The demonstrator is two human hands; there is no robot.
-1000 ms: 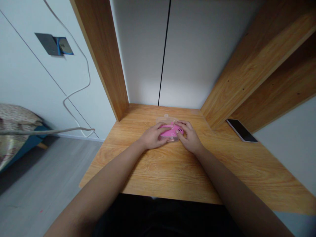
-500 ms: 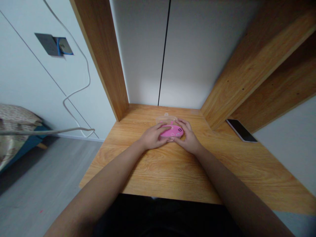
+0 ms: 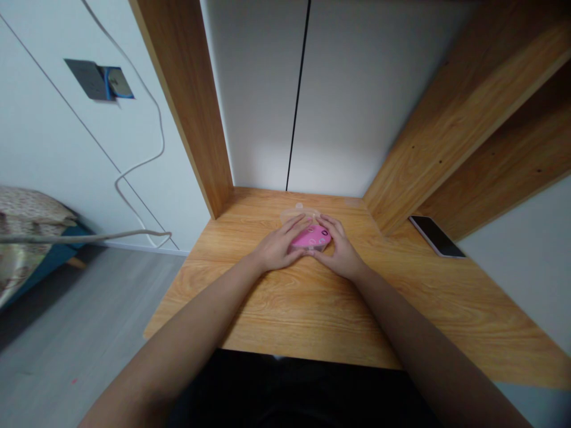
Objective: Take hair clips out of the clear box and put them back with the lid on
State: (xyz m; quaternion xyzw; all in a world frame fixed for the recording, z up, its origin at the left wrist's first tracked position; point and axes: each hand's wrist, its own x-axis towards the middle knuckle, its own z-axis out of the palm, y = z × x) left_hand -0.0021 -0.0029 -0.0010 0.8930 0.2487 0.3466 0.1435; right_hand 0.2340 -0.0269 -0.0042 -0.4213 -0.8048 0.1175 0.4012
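Note:
A small pink case (image 3: pixel 311 238) with ring-like marks rests on the wooden tabletop (image 3: pixel 285 309). My left hand (image 3: pixel 279 245) is wrapped round its left side, fingers across the back and thumb at the front edge. From the right, my right hand (image 3: pixel 341 249) grips the same case, its fingertips behind and thumb in front. The fingertips of both hands nearly meet at the back. Just behind the case lies a clear, see-through piece (image 3: pixel 292 212), partly hidden by my fingers.
At the right of the tabletop lies a phone (image 3: pixel 437 236). Wooden panels (image 3: pixel 191 107) rise on both sides. A white cable (image 3: pixel 161 128) hangs on the left wall near an open socket (image 3: pixel 116 82). Patterned cloth (image 3: pixel 31 217) shows at far left.
My left fingers have moved farther over the back of the pink case, closer to my right fingertips. The case appears slightly tilted compared with before. The arms have barely moved.

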